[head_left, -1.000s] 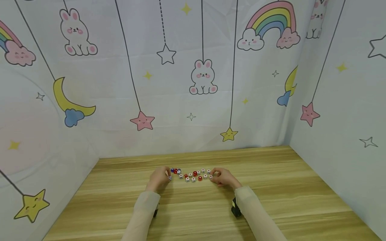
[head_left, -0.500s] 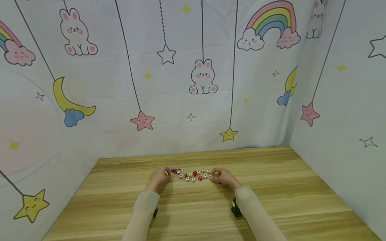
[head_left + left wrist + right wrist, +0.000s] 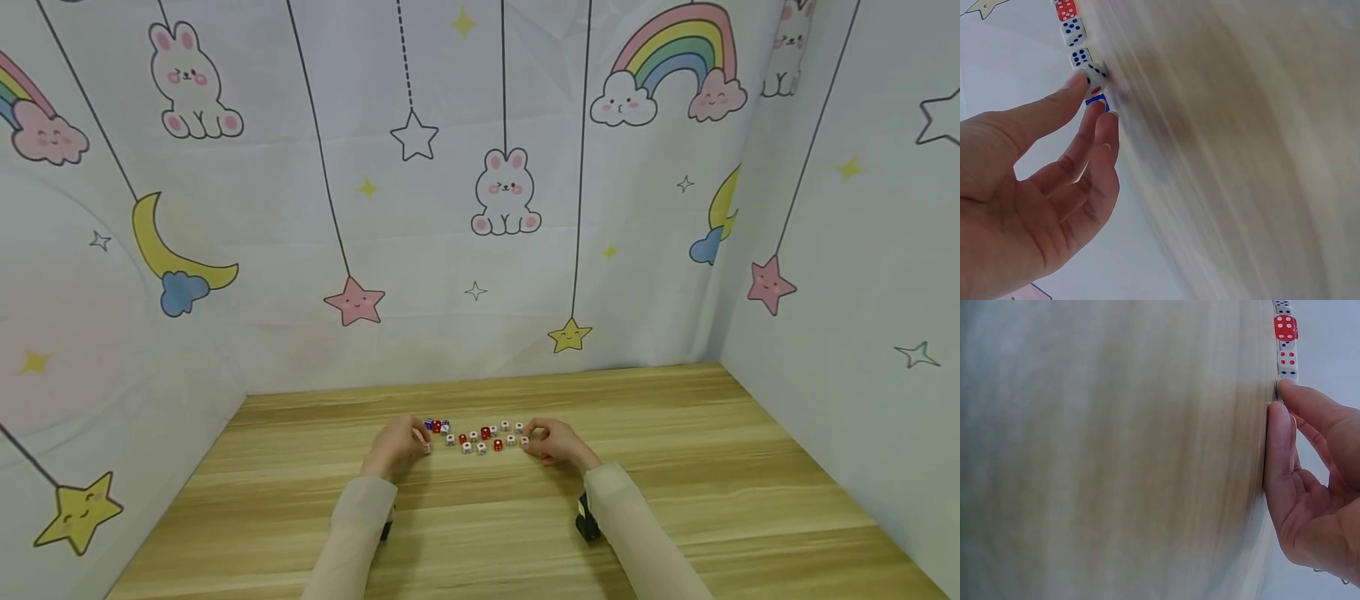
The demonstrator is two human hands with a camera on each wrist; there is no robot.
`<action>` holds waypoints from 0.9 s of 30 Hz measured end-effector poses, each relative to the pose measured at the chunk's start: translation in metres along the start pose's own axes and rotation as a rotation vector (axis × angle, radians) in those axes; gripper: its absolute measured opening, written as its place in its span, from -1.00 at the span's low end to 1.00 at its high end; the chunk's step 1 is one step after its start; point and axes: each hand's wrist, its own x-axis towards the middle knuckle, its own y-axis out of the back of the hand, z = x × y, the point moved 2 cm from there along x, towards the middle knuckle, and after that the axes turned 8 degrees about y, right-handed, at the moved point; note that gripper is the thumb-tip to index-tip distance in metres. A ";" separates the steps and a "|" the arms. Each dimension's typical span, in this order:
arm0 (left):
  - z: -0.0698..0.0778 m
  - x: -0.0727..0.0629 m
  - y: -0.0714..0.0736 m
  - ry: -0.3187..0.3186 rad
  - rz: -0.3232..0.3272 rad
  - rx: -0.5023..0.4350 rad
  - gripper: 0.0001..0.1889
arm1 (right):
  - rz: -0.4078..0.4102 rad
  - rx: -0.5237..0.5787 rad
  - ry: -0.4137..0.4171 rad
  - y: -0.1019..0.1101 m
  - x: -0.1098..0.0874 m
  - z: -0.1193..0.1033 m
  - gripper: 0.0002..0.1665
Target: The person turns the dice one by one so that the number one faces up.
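My left hand (image 3: 396,442) pinches a white die (image 3: 1095,77) between thumb and fingers, low over the table. In the left wrist view, a blue die (image 3: 1101,99) shows just behind the fingertips. At the right end of the dice, my right hand (image 3: 557,442) has thumb and index finger curled at a white die (image 3: 524,442), which the fingertips largely cover in the right wrist view. Between the hands lie several white dice (image 3: 482,448) and a few red dice (image 3: 498,445). Near the left fingertips sit a blue die (image 3: 429,424) and a red die (image 3: 437,427).
The wood-grain table (image 3: 495,525) runs back to a white cloth wall (image 3: 427,233) printed with rabbits, stars and rainbows. Cloth also stands at the left and right sides. A dark wrist device (image 3: 587,518) sits under the right sleeve.
The white die in my left hand has moved slightly toward me and turned, so a face with a red pip now shows. My right hand and the other dice keep their places.
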 end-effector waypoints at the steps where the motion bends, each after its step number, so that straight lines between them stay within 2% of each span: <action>1: 0.000 0.000 0.000 0.000 -0.004 -0.004 -0.86 | -0.001 0.002 -0.001 0.000 0.000 0.000 -0.84; 9: -0.001 0.000 -0.003 -0.005 -0.021 0.003 -0.76 | -0.004 0.003 -0.006 0.000 0.000 0.001 -0.83; 17: 0.002 -0.002 -0.002 0.000 0.001 0.030 -0.92 | 0.004 -0.011 0.016 0.000 0.001 0.002 -0.83; 27: 0.001 -0.001 -0.001 0.009 0.015 0.047 -0.93 | 0.001 -0.008 0.020 0.000 0.001 0.002 -0.83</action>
